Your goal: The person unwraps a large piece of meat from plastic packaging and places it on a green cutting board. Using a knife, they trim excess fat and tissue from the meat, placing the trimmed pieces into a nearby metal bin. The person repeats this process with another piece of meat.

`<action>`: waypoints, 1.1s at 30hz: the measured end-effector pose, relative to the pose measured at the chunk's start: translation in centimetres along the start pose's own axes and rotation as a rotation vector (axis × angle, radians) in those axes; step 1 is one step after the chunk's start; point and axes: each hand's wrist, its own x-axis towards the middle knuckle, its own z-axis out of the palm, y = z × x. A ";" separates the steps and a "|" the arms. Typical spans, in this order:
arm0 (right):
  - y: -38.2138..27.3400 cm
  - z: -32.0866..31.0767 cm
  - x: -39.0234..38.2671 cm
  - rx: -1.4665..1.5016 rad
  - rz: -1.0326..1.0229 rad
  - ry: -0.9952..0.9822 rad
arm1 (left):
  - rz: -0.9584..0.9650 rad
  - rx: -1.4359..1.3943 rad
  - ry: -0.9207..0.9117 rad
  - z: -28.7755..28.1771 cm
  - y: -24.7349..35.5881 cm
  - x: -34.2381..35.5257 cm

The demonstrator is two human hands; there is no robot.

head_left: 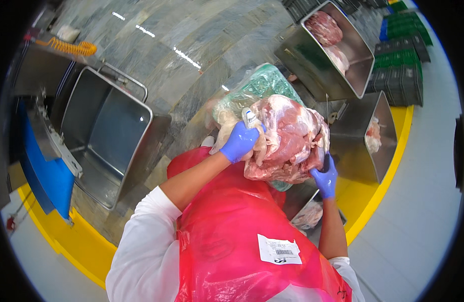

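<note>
A large piece of raw meat [287, 141], pink-red with white fat, is in front of me at waist height. My left hand [242, 142], in a blue glove, is closed on its left side, around a pale flap. A small shiny white and blue piece [249, 117] sticks up there; its kind is unclear. At the meat's right edge my right hand [326, 178], also gloved, is wrapped round the dark handle of a knife [327, 160]. Its thin blade points away from me along the meat. Under and behind the meat lies a green crate covered with clear plastic [269, 83].
A deep steel tub [111, 136] stands at left, beside a blue panel [51, 161]. Another steel tub [312, 58] at far right holds raw meat. Nearer right is a steel bin [360, 131] with pale pieces. Green and grey crates [397, 75] are stacked beyond a yellow edge [393, 166].
</note>
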 end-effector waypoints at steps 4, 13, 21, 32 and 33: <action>0.5 0.9 -0.1 0.084 0.016 0.026 | 0.006 0.129 -0.014 -2.4 -0.9 -0.1; -0.8 2.2 -2.0 0.184 0.019 0.111 | -0.424 0.494 0.158 -8.8 -5.4 3.0; 1.3 2.1 -1.3 0.271 0.083 0.131 | -0.880 0.311 -0.182 -8.9 -5.8 4.7; 3.3 0.5 0.5 0.483 0.127 0.004 | -0.595 0.570 -0.151 -1.5 -0.5 0.3; 3.5 0.6 1.0 0.520 0.119 -0.019 | -0.668 0.489 -0.139 -3.1 -1.2 0.4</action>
